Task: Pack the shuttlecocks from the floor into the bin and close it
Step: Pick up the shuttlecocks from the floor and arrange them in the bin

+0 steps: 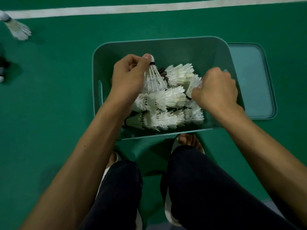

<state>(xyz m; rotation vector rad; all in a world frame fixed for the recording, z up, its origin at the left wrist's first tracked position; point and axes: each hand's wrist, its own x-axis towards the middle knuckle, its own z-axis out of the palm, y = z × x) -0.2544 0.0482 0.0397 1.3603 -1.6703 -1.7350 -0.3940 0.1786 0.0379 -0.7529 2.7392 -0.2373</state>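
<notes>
Green court floor (49, 105), white line (149, 9) across the far side. On it: open bin (166, 50), lid (252, 80) flat just beside its right side, one shuttlecock (18, 29) far left.

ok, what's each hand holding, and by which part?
Left hand pinches one shuttlecock at its cork end. Right hand holds another shuttlecock low on its skirt, near the cork; exact grip hidden.
</notes>
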